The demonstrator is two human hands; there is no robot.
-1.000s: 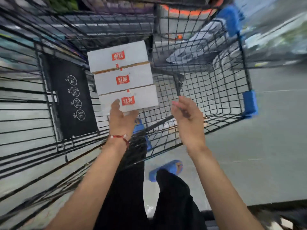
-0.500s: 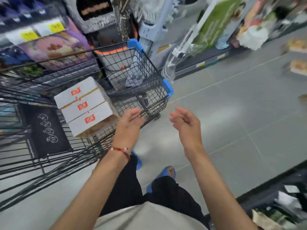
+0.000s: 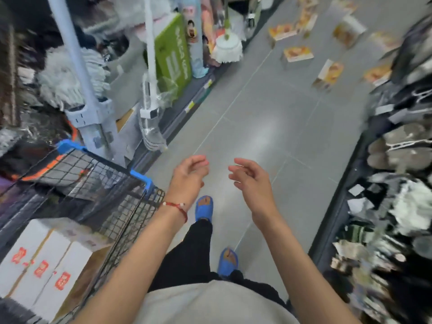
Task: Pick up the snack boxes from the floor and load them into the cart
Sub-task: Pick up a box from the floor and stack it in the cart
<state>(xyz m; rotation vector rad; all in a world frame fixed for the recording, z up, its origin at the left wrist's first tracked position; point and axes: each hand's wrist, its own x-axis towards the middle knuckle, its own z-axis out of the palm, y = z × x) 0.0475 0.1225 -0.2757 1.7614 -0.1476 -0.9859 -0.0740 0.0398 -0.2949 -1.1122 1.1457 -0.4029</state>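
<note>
Three white snack boxes with red labels (image 3: 44, 260) lie side by side inside the black wire cart (image 3: 131, 206) at the lower left. Several orange-printed snack boxes (image 3: 298, 53) lie scattered on the grey floor far ahead at the upper right; one of them (image 3: 329, 73) stands on end. My left hand (image 3: 190, 175) and my right hand (image 3: 250, 177) float in front of me over the aisle floor, fingers loosely curled, holding nothing. Both are to the right of the cart and well short of the floor boxes.
Mops and cleaning goods (image 3: 149, 73) line the shelf on the left, just beyond the cart's blue corner (image 3: 146, 183). A rack of slippers and socks (image 3: 397, 183) runs along the right. My feet in blue sandals (image 3: 204, 208) stand on the tiled aisle (image 3: 280, 127).
My left hand let go of the white boxes in the cart and both hands drew back. My view swung right, away from the cart and down the aisle to the boxes on the floor.
</note>
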